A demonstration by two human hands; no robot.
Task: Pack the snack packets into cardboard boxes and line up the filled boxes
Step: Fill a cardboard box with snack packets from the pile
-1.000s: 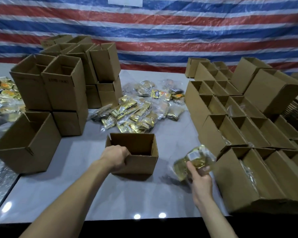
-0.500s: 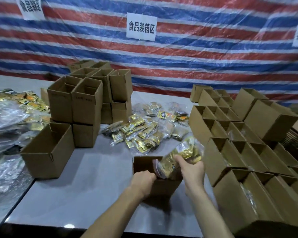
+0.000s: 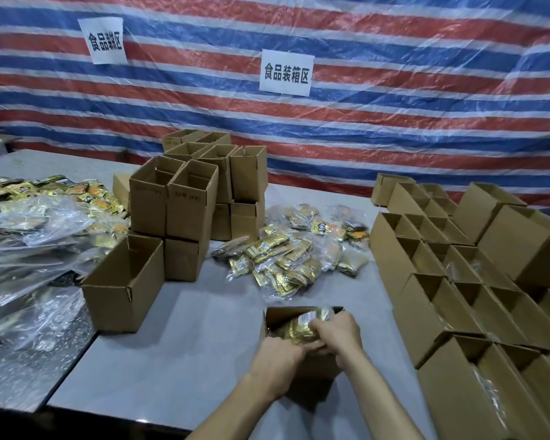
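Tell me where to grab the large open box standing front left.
Grip the large open box by its right wall's top edge, coming from above: it stands upright, top open, that rim bare, while plastic bags crowd its left side.

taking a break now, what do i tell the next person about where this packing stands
Left hand grips the near rim of the cardboard box; right hand holds a snack packet partly down inside it.
Loose packets lie piled behind the box, empty boxes stacked at back left, rows of open boxes on the right, some showing packets.
Done: the rows on the right look filled, at least partly.
Left: seat this packet, move the box to the rows, carry on with the pile.
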